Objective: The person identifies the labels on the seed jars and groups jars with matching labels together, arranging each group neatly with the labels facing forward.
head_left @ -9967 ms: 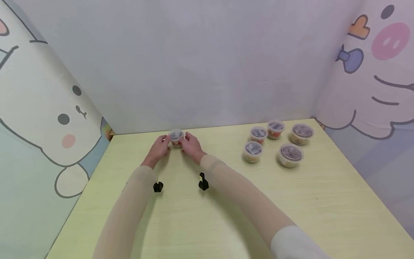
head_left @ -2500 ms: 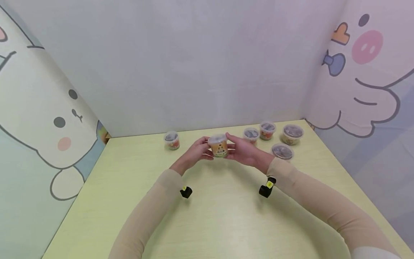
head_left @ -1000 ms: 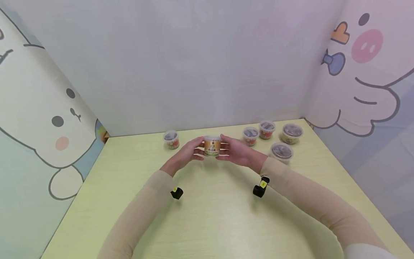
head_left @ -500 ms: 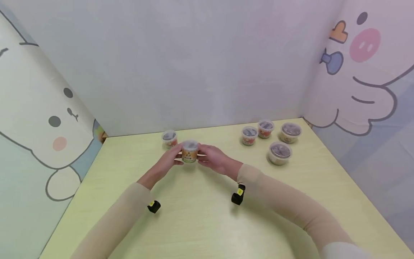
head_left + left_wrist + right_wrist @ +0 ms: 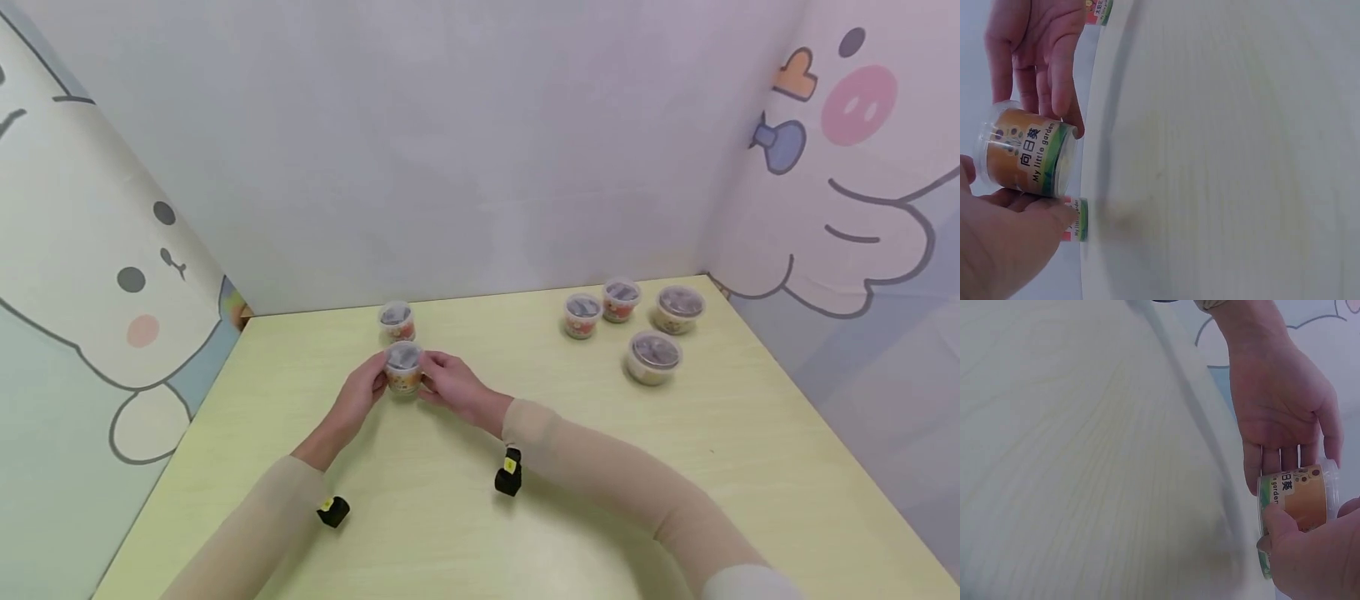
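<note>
Both hands hold a small lidded plastic tub with an orange and green "My little garden" label. My left hand grips its left side and my right hand its right side. In the left wrist view the tub lies between the fingers of both hands; in the right wrist view my right hand partly covers its label. Whether its base touches the table, I cannot tell. Just behind it stands a red-labelled tub, partly hidden.
At the table's back right stand two red-labelled tubs and two wider, pale tubs, all lidded. The pale wooden table meets a white backdrop along its back edge. Cartoon-printed sheets hang at both sides.
Ten seconds ago both hands were on the red-labelled tub at back left. Since then they have let it go and carried the orange-labelled tub leftward from the right group, lowering it in front of the red one.
</note>
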`<state>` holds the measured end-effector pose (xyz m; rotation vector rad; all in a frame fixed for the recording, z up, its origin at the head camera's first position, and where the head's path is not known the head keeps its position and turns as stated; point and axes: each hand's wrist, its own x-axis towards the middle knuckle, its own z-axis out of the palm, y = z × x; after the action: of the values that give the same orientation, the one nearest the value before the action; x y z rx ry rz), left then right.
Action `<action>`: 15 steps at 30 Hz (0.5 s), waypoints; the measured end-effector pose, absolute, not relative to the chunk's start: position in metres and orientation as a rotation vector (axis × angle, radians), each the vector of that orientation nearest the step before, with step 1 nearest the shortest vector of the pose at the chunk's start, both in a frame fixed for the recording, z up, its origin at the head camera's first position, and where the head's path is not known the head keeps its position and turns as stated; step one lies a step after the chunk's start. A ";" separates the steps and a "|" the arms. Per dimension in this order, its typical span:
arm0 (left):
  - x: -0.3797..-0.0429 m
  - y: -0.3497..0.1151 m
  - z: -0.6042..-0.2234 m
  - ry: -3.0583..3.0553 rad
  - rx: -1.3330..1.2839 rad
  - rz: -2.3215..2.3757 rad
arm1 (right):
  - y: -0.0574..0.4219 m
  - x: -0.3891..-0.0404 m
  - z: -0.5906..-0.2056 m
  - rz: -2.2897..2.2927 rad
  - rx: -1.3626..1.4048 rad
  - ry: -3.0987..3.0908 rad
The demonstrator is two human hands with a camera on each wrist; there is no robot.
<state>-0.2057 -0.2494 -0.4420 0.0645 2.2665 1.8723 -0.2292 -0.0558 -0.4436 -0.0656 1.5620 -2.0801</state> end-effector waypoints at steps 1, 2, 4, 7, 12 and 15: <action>-0.204 -0.251 -0.443 2.276 0.044 1.869 | -0.059 -0.228 -0.445 -2.080 -0.074 1.585; -0.201 -0.253 -0.444 2.285 0.031 1.866 | -0.061 -0.227 -0.446 -2.079 -0.083 1.607; -0.198 -0.257 -0.445 2.286 0.011 1.879 | -0.065 -0.226 -0.448 -2.066 -0.095 1.649; -0.194 -0.260 -0.447 2.258 0.005 1.910 | -0.070 -0.223 -0.450 -2.032 -0.114 1.704; -0.187 -0.263 -0.450 2.223 0.011 1.929 | -0.072 -0.219 -0.451 -1.943 -0.144 1.792; -0.185 -0.263 -0.452 2.197 0.008 1.934 | -0.070 -0.217 -0.451 -1.907 -0.148 1.829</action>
<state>-0.1845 -0.2635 -0.4520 0.0076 2.1967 1.9345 -0.2168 -0.0700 -0.4515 -0.1480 1.8291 -1.9066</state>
